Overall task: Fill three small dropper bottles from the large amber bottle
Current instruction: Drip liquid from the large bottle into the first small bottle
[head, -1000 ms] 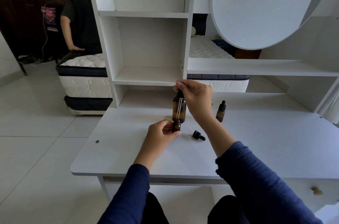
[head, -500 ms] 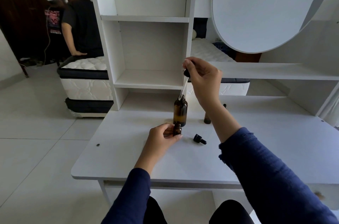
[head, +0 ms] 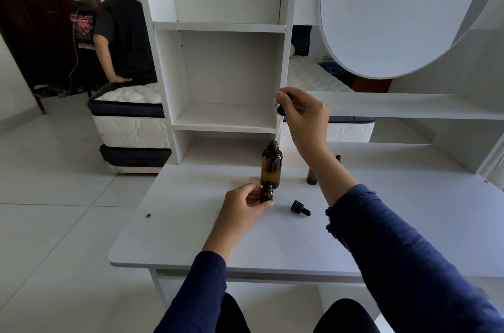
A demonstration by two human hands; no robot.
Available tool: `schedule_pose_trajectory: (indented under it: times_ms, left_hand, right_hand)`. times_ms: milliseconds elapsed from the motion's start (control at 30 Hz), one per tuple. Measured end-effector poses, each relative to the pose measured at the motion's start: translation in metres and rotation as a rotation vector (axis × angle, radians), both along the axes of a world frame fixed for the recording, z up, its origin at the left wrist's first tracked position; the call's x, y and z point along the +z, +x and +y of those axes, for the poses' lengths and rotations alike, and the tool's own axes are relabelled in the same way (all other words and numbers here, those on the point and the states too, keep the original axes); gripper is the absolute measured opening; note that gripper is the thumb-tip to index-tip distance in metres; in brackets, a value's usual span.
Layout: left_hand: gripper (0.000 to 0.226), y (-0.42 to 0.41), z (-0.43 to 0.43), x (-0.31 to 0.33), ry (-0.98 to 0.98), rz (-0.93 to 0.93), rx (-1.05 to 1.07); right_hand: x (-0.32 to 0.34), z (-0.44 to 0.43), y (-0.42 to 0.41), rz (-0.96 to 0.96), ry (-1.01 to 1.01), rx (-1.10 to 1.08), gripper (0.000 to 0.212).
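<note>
Head view: left hand (head: pixel 242 206) grips small bottle (head: pixel 266 193) well inside desk (head: pixel 188 226) edge.

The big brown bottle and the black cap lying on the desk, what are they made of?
The big brown bottle looks like amber glass: glossy, with light showing through it. The black cap is probably plastic with a rubber bulb, dull and dark; the look alone cannot settle that.

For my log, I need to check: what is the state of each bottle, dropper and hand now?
Big bottle: upright, uncapped.
Small bottle: upright, uncapped, held by left hand.
Dropper: pinched by right hand, tip at big bottle's mouth.
Cap: lying on table.
Rear bottle: upright, mostly hidden.
</note>
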State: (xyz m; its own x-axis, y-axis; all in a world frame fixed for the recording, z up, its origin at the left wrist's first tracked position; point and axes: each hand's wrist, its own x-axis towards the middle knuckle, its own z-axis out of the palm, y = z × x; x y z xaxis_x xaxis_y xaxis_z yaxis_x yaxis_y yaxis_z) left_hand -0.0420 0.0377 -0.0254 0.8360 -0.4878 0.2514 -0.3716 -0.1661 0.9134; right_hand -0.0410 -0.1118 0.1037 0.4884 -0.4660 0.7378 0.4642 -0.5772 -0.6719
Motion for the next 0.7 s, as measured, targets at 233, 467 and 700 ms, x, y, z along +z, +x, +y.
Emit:
schedule_pose_trajectory:
  times_ms: [233,467,700]
  left_hand:
    - [0.022,-0.002,0.0,0.001,-0.027,0.043,0.007]
    - [0.022,-0.003,0.0,0.002,-0.049,0.093,-0.003]
    - [0.024,-0.002,0.001,0.001,-0.022,0.081,0.004]
  right_hand:
    - [-0.025,-0.002,0.006,0.202,-0.047,0.032,0.014]
    - [-0.046,-0.003,0.007,0.341,-0.116,0.006,0.018]
    - [-0.042,0.001,-0.007,0.3,-0.017,0.041,0.03]
